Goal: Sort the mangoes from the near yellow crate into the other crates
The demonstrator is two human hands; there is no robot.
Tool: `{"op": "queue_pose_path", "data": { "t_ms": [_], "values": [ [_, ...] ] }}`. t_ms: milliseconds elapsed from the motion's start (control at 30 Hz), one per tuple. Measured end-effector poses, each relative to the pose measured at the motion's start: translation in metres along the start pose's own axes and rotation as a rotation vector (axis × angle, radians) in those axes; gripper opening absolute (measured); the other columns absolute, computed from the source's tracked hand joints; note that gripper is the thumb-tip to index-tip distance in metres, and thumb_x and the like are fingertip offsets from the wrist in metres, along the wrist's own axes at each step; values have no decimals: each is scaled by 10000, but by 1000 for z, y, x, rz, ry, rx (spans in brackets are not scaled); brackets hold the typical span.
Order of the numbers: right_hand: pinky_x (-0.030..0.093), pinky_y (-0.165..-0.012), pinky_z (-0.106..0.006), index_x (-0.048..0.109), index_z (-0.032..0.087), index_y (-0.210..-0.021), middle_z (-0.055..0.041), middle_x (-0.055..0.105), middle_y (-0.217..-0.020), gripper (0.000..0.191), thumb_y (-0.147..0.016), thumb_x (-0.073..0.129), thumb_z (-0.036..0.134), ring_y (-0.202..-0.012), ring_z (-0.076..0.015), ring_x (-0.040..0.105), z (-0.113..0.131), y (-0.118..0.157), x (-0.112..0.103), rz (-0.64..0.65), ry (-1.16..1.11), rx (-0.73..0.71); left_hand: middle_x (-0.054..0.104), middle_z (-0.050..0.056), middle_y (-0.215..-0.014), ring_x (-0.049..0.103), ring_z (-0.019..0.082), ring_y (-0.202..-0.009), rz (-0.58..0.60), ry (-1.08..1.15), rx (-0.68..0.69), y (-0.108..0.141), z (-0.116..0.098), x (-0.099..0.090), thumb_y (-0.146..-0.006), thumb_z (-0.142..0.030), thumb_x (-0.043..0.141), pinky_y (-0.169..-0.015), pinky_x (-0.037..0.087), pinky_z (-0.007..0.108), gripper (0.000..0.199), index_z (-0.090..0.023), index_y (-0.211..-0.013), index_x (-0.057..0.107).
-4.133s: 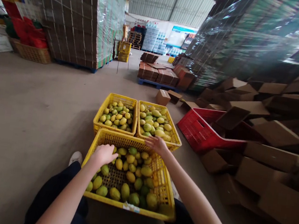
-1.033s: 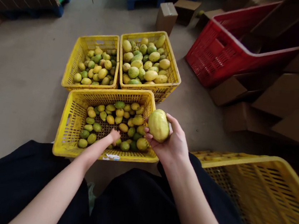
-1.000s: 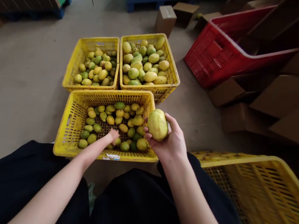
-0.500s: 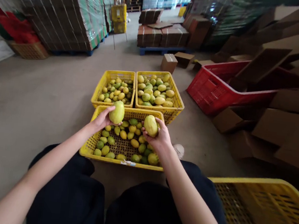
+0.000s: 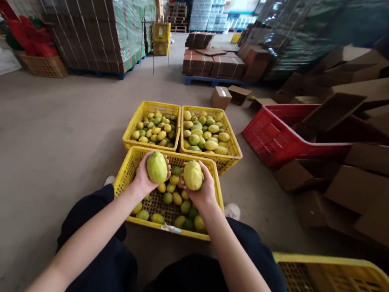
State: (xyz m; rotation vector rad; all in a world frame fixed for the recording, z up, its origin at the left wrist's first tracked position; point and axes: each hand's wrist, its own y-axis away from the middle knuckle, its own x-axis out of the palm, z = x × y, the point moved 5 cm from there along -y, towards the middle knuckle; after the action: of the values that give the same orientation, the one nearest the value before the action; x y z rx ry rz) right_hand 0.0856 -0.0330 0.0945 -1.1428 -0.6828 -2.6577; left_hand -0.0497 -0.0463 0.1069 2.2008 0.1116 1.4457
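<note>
My left hand (image 5: 144,177) is wrapped round a large oval yellow-green fruit (image 5: 157,167), its fingertips showing at the right side. Close beside it, my right hand (image 5: 203,188) grips a similar, slightly paler yellow-green fruit (image 5: 193,175). Both are held up over the near yellow crate (image 5: 157,226), apart from each other. Inside that crate lie several smaller green and yellow fruits (image 5: 176,199), with part of the slotted floor bare. My hands and forearms hide some of them. The fruits look lemon- or papaya-like; their exact kind cannot be made out.
Behind stand two yellow crates, left (image 5: 134,119) and right (image 5: 235,143), filled with similar fruit. Another yellow crate (image 5: 325,261) is by my right leg. A red crate (image 5: 269,133) and cardboard boxes (image 5: 372,189) crowd the right. Stacked cardboard (image 5: 214,66) sits farther back.
My left hand has moved right with its fruit, turning it more upright toward me and closer to the right one. Both hands still hold their fruits. The view has tilted up slightly.
</note>
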Motion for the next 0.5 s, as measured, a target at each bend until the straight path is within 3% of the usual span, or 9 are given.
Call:
{"op": "queue_pose_path", "data": {
  "t_ms": [167, 367, 500],
  "values": [
    [376, -349, -242, 659, 168, -736, -34, 639, -596, 312, -700, 636, 477, -448, -149, 541, -3, -1, 10, 75, 45, -20, 648, 45, -633, 647, 160, -581, 14, -141, 100, 4, -5, 1, -823, -371, 509, -578, 558, 281, 281, -127, -755, 631],
    [396, -364, -251, 653, 179, -743, -54, 664, -642, 260, -698, 669, 436, -503, -163, 566, -8, 1, 13, 70, 38, -24, 680, 73, -703, 693, 238, -790, 13, -331, 155, 7, -9, 2, -806, -424, 463, -677, 572, 332, 324, -158, -713, 622],
    [375, -349, -254, 642, 186, -754, -52, 655, -629, 270, -699, 657, 450, -475, -160, 545, -9, 1, 14, 70, 58, -10, 691, 85, -735, 692, 254, -819, 53, -400, 189, 8, -10, 5, -778, -441, 476, -690, 569, 342, 320, -164, -692, 611]
  ]
}}
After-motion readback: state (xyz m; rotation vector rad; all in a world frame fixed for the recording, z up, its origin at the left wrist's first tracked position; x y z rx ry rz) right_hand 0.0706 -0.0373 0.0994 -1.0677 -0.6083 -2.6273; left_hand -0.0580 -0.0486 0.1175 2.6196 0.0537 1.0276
